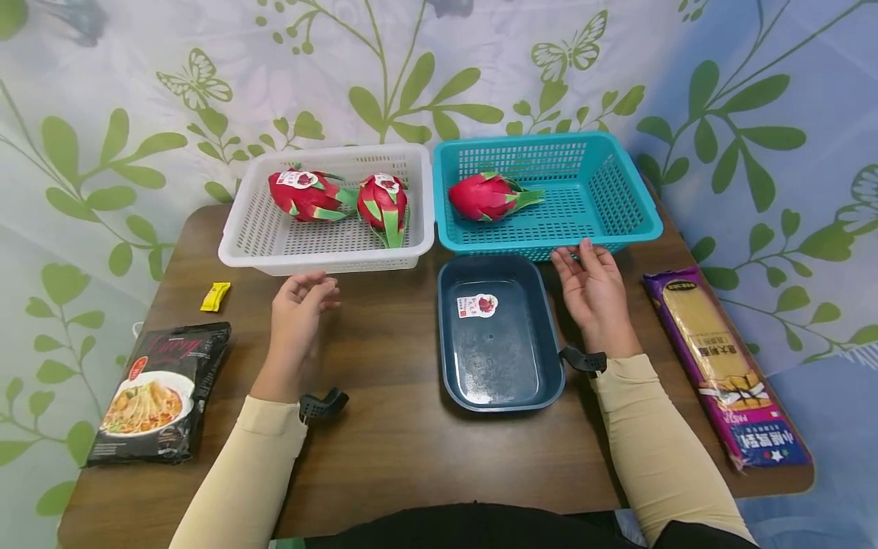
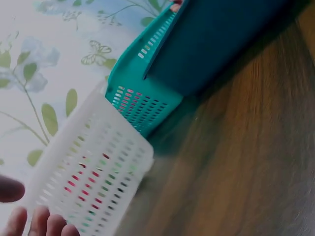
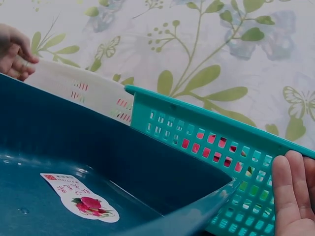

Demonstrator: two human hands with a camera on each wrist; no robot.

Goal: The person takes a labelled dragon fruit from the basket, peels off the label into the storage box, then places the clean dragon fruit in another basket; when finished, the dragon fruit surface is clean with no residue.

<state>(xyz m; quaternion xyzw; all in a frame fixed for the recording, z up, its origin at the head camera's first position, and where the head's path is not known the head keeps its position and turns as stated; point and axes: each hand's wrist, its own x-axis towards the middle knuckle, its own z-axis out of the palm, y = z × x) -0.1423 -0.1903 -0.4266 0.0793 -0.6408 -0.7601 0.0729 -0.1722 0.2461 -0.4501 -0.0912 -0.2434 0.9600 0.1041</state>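
Observation:
My left hand (image 1: 295, 324) hovers in front of the white basket (image 1: 329, 263), fingers loosely bent and holding nothing. Two dragon fruits, one lying sideways (image 1: 310, 200) and one pointing toward me (image 1: 382, 206), rest in that basket, each with a white sticker. My right hand (image 1: 595, 293) is palm up, its fingertips right at the front rim of the teal basket (image 1: 645, 225). Inside the teal basket a single dragon fruit (image 1: 487, 197) lies at the left. In the right wrist view, the straight fingers (image 3: 290, 187) overlap the teal basket's perforated side.
Between my hands stands a dark blue tub (image 1: 504, 366) with a dragon fruit sticker (image 1: 478, 306) on its bottom. On the left are a black noodle packet (image 1: 161, 393) and a small yellow sachet (image 1: 216, 296). A purple pasta packet (image 1: 727, 366) lies along the table's right edge.

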